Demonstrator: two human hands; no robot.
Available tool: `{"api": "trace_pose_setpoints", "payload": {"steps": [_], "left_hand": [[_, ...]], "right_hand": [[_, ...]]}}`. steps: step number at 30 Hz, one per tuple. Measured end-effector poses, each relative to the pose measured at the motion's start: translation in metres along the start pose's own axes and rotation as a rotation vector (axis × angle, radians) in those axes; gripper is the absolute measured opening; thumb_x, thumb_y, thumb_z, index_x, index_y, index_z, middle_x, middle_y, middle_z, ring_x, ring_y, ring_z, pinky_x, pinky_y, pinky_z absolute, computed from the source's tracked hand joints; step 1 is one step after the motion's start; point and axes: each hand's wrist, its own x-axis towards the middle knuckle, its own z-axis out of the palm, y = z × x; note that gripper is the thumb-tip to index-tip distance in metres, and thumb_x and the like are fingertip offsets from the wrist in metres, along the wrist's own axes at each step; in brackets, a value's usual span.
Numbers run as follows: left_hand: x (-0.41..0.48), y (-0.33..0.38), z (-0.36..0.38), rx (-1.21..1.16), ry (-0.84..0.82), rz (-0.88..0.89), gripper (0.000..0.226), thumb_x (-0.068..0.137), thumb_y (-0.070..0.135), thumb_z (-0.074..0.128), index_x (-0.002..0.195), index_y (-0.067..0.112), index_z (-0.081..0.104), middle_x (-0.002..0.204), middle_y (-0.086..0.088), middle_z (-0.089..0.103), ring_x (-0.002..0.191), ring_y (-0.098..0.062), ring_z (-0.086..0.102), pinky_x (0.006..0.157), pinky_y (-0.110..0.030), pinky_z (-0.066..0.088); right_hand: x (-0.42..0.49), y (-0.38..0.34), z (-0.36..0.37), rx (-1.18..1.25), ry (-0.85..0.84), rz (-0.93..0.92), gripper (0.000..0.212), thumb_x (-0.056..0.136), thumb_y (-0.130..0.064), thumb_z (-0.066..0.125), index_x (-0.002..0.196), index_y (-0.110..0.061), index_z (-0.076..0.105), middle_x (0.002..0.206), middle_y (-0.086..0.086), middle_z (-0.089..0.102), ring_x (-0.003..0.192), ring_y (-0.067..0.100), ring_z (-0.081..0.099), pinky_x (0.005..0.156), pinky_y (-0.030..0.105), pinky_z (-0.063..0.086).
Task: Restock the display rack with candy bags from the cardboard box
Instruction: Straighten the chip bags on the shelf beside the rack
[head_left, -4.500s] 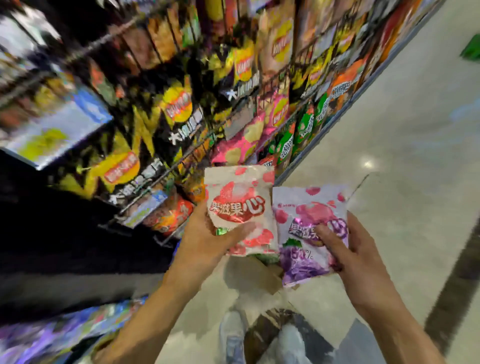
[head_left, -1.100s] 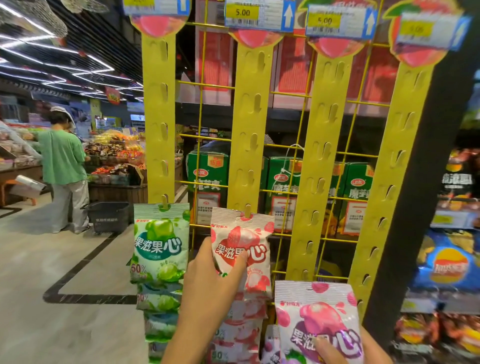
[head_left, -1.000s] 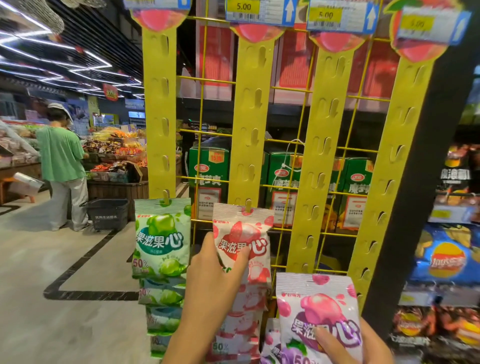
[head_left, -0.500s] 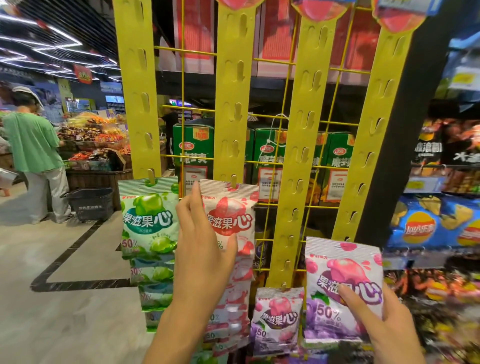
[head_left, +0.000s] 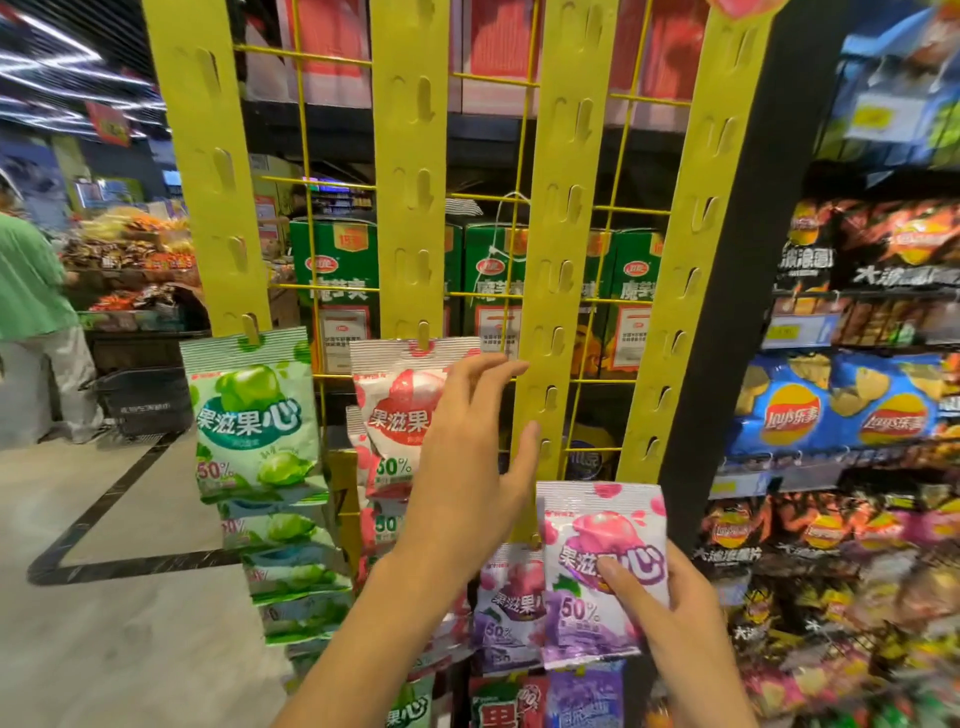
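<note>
A yellow display rack (head_left: 410, 171) of hanging strips with hooks stands in front of me. A green candy bag (head_left: 254, 410) hangs on the left strip above several more. A red candy bag (head_left: 395, 410) hangs from a hook on the second strip. My left hand (head_left: 467, 467) is open just right of it, fingers spread, holding nothing. My right hand (head_left: 670, 618) grips a purple candy bag (head_left: 602, 566) low in front of the third strip, beside a hung purple bag (head_left: 509, 613). The cardboard box is not in view.
Shelves of crisp bags (head_left: 841, 415) fill the right side behind a black post (head_left: 727, 322). Green cartons (head_left: 337, 270) sit behind the rack's wire grid. A person in a green shirt (head_left: 26, 291) stands far left by a black basket (head_left: 140, 400) on the tiled floor.
My left hand has let go of the red bag, which now hangs on its hook, and opened to the right. My right hand has lifted the purple bag toward the third strip.
</note>
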Motion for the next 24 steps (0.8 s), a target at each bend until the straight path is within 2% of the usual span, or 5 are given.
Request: {"api": "trace_pose_setpoints", "payload": {"steps": [4,8,11,19,24], "left_hand": [[0.007,-0.002,0.015,0.008,-0.040,-0.040,0.039,0.097,0.022,0.055,0.136,0.020,0.048,0.137,0.002,0.039,0.121,-0.010,0.046,0.103,-0.026,0.042],[0.012,-0.003,0.021,-0.014,-0.075,-0.066,0.037,0.098,0.019,0.052,0.135,0.022,0.049,0.139,0.003,0.038,0.119,-0.011,0.049,0.102,-0.031,0.046],[0.016,-0.007,0.023,-0.029,-0.109,-0.085,0.032,0.097,0.019,0.054,0.129,0.023,0.053,0.132,0.003,0.042,0.115,-0.011,0.051,0.099,-0.037,0.049],[0.023,-0.007,0.023,-0.084,-0.175,-0.132,0.025,0.098,0.016,0.054,0.122,0.023,0.059,0.122,0.010,0.055,0.103,-0.005,0.056,0.086,-0.022,0.052],[0.024,-0.006,0.025,-0.130,-0.172,-0.140,0.024,0.099,0.014,0.054,0.120,0.022,0.062,0.120,0.012,0.058,0.097,-0.001,0.059,0.079,-0.013,0.051]], "right_hand": [[0.004,0.009,0.009,0.034,0.004,-0.033,0.054,0.076,-0.012,0.078,0.121,-0.034,0.057,0.103,-0.007,0.076,0.094,0.007,0.072,0.074,0.019,0.058],[0.005,0.016,0.018,0.035,0.036,-0.125,0.080,0.074,-0.017,0.079,0.135,-0.053,0.043,0.130,-0.014,0.064,0.112,0.009,0.067,0.092,0.029,0.057],[0.006,0.020,0.023,0.012,0.023,-0.176,0.078,0.080,-0.011,0.078,0.128,-0.062,0.046,0.131,-0.033,0.056,0.114,0.001,0.064,0.098,0.029,0.053],[0.015,0.031,0.028,0.000,-0.018,-0.167,0.057,0.078,-0.028,0.075,0.122,-0.061,0.057,0.137,-0.026,0.055,0.130,0.008,0.052,0.109,0.043,0.046],[0.017,0.032,0.029,0.020,-0.064,-0.151,0.056,0.083,-0.018,0.073,0.130,-0.042,0.055,0.132,-0.023,0.055,0.108,-0.015,0.058,0.080,0.004,0.048]]}}
